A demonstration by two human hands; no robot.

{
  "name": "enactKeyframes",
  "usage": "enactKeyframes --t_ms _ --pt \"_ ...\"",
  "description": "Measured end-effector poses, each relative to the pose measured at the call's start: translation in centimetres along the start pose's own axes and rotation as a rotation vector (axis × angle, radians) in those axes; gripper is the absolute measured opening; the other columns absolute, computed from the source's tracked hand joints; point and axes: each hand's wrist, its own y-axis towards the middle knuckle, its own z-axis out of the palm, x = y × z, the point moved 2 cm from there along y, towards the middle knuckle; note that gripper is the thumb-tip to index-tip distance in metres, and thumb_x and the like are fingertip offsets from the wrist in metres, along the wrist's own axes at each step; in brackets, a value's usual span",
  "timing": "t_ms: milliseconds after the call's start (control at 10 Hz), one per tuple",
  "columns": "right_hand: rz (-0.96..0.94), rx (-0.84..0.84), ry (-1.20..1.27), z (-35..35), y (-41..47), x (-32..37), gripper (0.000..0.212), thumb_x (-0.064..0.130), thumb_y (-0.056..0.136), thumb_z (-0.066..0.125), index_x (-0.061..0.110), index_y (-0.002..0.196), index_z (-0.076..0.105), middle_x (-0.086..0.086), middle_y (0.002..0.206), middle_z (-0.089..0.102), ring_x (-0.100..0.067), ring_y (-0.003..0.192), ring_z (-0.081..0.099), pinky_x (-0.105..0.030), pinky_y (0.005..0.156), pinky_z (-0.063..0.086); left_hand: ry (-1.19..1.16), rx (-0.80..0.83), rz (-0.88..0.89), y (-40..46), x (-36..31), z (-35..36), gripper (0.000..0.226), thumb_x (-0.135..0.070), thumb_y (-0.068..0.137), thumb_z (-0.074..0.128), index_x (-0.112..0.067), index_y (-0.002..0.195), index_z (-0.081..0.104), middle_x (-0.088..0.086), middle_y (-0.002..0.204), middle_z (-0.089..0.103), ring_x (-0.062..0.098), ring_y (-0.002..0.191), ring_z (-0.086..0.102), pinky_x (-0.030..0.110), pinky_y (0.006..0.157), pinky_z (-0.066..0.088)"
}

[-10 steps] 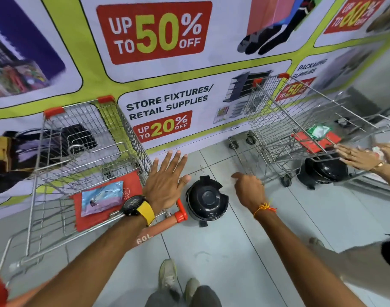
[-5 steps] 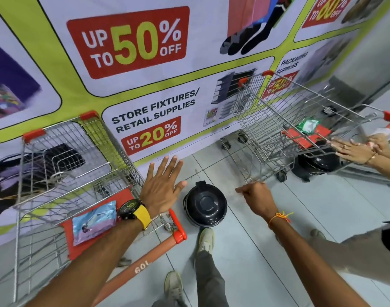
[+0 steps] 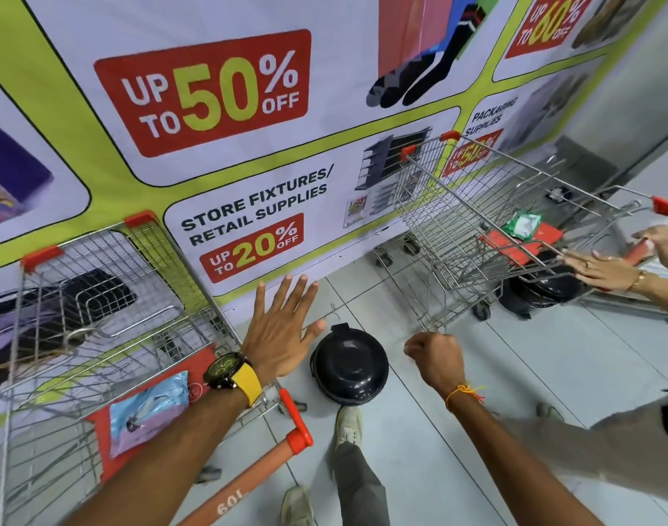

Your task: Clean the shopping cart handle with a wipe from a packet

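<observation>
In front of the sale banner (image 3: 226,153), my shopping cart (image 3: 97,328) stood at the near left, its orange handle (image 3: 249,484) running low beside my left forearm and not yet wiped, as far as could be judged. A second cart (image 3: 473,229), farther right along the banner, had another person's hands (image 3: 598,267) at it. A black round bin (image 3: 349,368) sat on the floor between the two carts. The wipe packet (image 3: 148,413), pale blue and pink, lay unopened-looking on the red seat flap of my cart, just inside the handle; no wipe was out. My left hand (image 3: 283,336) hovered flat, fingers spread, holding nothing, past the cart's right corner. My right hand (image 3: 435,358) was curled into a loose fist beyond the bin; whether it pinched anything could not be told. The whole job appeared to remain. The banner read "UP TO 50% OFF", "STORE FIXTURES/ RETAIL SUPPLIES", "UP TO 20% OFF" and "PACKAGING SUPPLIES"; the handle bore "109".
</observation>
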Motion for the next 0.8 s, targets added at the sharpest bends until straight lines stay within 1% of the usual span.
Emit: enactKeyframes --t_ms 100,200,300,400,500,600,700,800 --pt "-0.011 -0.015 0.012 0.8 1.1 -0.3 0.004 0.014 0.080 0.078 0.017 0.078 0.081 -0.007 0.082 0.081 -0.031 0.085 0.072 -0.033 0.074 0.055 0.012 -0.012 -0.007 0.4 -0.2 0.3 0.076 -0.068 0.093 0.002 -0.027 0.157 -0.005 -0.002 0.168 -0.002 0.023 0.155 -0.007 0.059 0.122 -0.012" --pt "0.047 0.050 0.079 1.7 2.5 -0.4 0.004 0.013 0.076 0.082 0.016 0.073 0.080 -0.010 0.080 0.080 -0.030 0.082 0.073 -0.033 0.073 0.054 0.007 -0.008 -0.011 0.6 -0.2 0.7 0.077 -0.069 0.092 0.000 -0.027 0.157 -0.004 -0.001 0.168 -0.002 0.024 0.155 -0.006 0.059 0.122 -0.013" --pt "0.036 0.117 0.090 3.2 4.1 -0.8 0.004 0.015 0.076 0.082 0.012 0.074 0.080 -0.013 0.080 0.079 -0.030 0.082 0.074 -0.037 0.077 0.058 -0.003 0.005 -0.031 1.1 0.0 1.1 0.079 -0.070 0.091 -0.002 -0.026 0.157 -0.005 -0.001 0.168 -0.003 0.023 0.155 -0.008 0.059 0.121 -0.014" --pt "0.025 0.176 0.092 4.5 5.5 -0.9 0.010 0.014 0.082 0.076 0.007 0.089 0.081 -0.014 0.101 0.078 -0.032 0.098 0.072 -0.040 0.084 0.057 0.019 0.019 -0.044 1.7 0.2 1.5 0.078 -0.069 0.092 0.000 -0.026 0.157 -0.007 -0.001 0.168 -0.004 0.023 0.155 -0.010 0.058 0.119 -0.019" --pt "-0.048 0.294 0.014 5.9 6.2 -0.8 0.025 0.012 0.090 0.065 0.014 0.111 0.078 -0.014 0.127 0.072 -0.036 0.119 0.065 -0.041 0.096 0.053 0.023 0.034 -0.053 2.2 0.5 1.7 0.079 -0.069 0.091 -0.002 -0.026 0.157 -0.008 0.000 0.168 -0.004 0.024 0.155 -0.010 0.059 0.120 -0.018" --pt "-0.048 0.346 -0.033 6.9 6.4 -0.9 0.036 0.013 0.096 0.056 0.020 0.129 0.069 -0.015 0.145 0.060 -0.042 0.131 0.055 -0.044 0.105 0.047 0.007 0.062 -0.067 3.0 0.5 2.0 0.079 -0.069 0.089 -0.004 -0.027 0.156 -0.009 -0.001 0.168 -0.004 0.024 0.154 -0.012 0.061 0.120 -0.014" --pt "-0.071 0.353 -0.097 7.7 6.5 -1.4 0.037 0.016 0.101 0.048 0.021 0.135 0.064 -0.017 0.150 0.053 -0.046 0.129 0.053 -0.048 0.105 0.048 -0.002 0.081 -0.072 3.3 0.4 2.3 0.078 -0.068 0.089 -0.005 -0.028 0.155 -0.011 -0.001 0.168 -0.005 0.025 0.154 -0.013 0.063 0.120 -0.012" --pt "-0.083 0.358 -0.070 7.9 6.7 -1.7 0.039 0.010 0.099 0.049 0.022 0.131 0.067 -0.014 0.152 0.052 -0.045 0.130 0.054 -0.047 0.106 0.048 0.005 0.105 -0.072 3.8 0.3 2.3 0.077 -0.069 0.088 -0.008 -0.029 0.154 -0.015 -0.001 0.167 -0.008 0.025 0.154 -0.014 0.063 0.120 -0.014"
